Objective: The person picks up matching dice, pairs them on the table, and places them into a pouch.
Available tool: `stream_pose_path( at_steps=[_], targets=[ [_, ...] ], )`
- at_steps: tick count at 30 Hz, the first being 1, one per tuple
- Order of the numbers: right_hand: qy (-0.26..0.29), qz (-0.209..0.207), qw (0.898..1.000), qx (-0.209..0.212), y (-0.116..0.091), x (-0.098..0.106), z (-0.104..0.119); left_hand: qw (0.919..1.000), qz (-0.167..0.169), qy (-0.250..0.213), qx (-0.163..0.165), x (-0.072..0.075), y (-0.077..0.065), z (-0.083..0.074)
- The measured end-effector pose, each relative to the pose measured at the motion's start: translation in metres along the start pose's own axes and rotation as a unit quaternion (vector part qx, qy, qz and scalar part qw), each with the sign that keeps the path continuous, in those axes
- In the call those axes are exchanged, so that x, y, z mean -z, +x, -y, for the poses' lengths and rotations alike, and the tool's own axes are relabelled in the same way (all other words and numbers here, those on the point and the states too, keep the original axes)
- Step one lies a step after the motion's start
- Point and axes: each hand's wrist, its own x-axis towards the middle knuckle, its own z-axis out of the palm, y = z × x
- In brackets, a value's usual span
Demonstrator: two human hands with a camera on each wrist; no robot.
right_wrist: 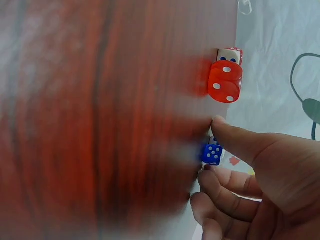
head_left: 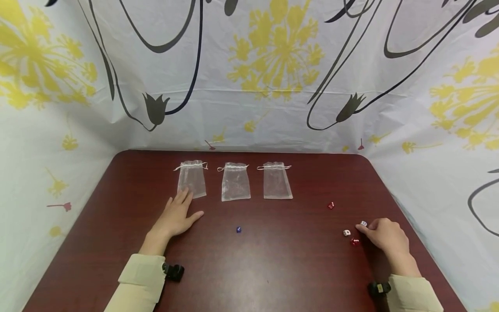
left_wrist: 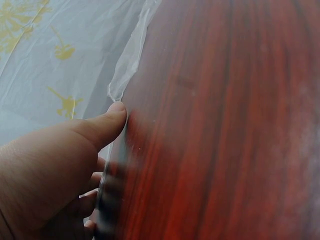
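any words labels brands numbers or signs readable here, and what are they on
No words, labels, brands or printed numerals can be read; only dice pips:
Five white pips: one face of the blue die, right wrist view.
Three white pips: the red die, same view.
Two blue pips: the white die behind it, partly hidden.
In the head view, the dice pips are too small to read surely.

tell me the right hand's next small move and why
Perhaps settle the right hand on the blue die alone before lifting: in the right wrist view, that die and a white die overlap between thumb and fingers, and no firm grip is evident.
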Motion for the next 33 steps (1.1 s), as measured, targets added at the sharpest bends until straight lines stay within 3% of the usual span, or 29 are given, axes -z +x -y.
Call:
stream_pose_path(
  at_steps=[12,17,26,33],
  targets=[
    [0.008,-0.011,1.000,0.023,0.002,-0.001,-0.001,1.0000,-0.003,0.000,0.002,0.000,-0.002,0.000],
    [0.010,-0.037,0.999,0.039,0.001,0.003,0.005,1.0000,-0.006,0.007,0.002,0.001,-0.001,-0.002],
    [0.010,-0.099,0.990,0.102,0.000,0.011,0.031,1.0000,-0.004,0.007,0.002,0.001,0.000,0.000],
    [0.027,-0.098,0.986,0.136,-0.004,0.012,0.062,1.0000,-0.006,0.006,-0.001,-0.001,0.000,0.002]
  ],
)
